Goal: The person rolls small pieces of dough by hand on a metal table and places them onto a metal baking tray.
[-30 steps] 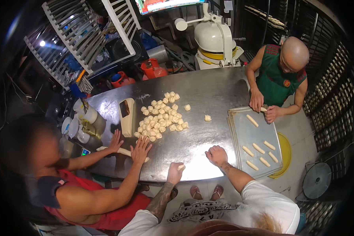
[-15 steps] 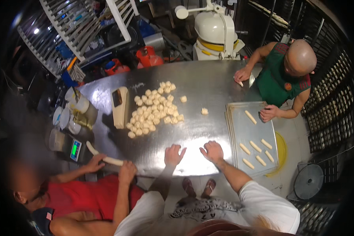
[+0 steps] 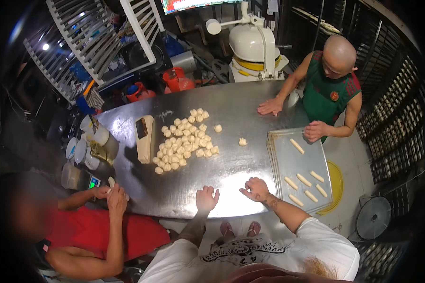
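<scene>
My left hand (image 3: 206, 198) lies palm down on the near edge of the steel table (image 3: 174, 198), its fingers stretched out and the thumb apart. To its right, my right hand (image 3: 256, 189) rests on the tabletop, fingers curved and thumb held away from them. I see nothing in either hand, though bright glare lies between them. Beyond my hands, a heap of small dough balls (image 3: 182, 146) covers the table's middle. One dough piece (image 3: 242, 141) sits apart, nearer my right hand. Right of that hand is a metal tray (image 3: 295, 165) holding several dough sticks (image 3: 304, 179).
At right, a co-worker in green (image 3: 328, 89) has one hand flat on the table. At left, a co-worker in red (image 3: 104, 231) holds a dough piece (image 3: 112, 182) beside a scale (image 3: 94, 182) and tubs (image 3: 97, 129). A long wooden block (image 3: 144, 141) lies left of the heap.
My right hand's fingers have curled more; my left hand stays beside it. The red-clad co-worker's hands came together, bunching the dough strip. The green-clad co-worker's hand now lies flat farther left.
</scene>
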`<control>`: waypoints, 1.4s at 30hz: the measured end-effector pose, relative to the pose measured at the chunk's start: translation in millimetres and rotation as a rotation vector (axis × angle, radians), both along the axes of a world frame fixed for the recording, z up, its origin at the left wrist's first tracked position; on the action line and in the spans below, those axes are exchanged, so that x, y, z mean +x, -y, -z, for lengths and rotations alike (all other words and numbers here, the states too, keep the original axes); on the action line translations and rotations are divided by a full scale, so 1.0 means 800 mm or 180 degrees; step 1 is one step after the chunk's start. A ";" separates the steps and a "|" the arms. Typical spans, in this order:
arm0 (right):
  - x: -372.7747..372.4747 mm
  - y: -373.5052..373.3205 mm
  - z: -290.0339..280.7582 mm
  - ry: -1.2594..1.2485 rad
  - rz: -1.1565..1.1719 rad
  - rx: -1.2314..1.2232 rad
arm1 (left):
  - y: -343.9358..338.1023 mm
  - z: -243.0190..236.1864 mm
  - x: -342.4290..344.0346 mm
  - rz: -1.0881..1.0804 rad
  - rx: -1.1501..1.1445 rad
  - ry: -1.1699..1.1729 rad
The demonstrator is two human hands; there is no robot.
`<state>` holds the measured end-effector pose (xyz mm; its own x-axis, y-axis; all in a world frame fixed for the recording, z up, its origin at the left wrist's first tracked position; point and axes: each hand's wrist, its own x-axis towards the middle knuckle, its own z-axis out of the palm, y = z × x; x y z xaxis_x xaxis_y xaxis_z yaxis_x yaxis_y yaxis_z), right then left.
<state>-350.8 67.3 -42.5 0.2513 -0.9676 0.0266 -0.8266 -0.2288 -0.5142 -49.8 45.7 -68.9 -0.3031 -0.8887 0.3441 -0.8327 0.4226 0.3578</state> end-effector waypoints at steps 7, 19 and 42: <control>0.021 0.008 0.016 -0.0232 0.0760 -0.0797 | -0.003 -0.006 -0.010 -0.0024 0.0138 0.0050; 0.009 -0.002 0.023 -0.0366 0.0291 -0.0907 | 0.011 -0.001 -0.004 0.0222 -0.0029 0.0065; 0.018 0.053 0.020 -0.0406 0.0292 -0.0110 | 0.049 0.006 -0.015 -0.0239 0.0381 0.0347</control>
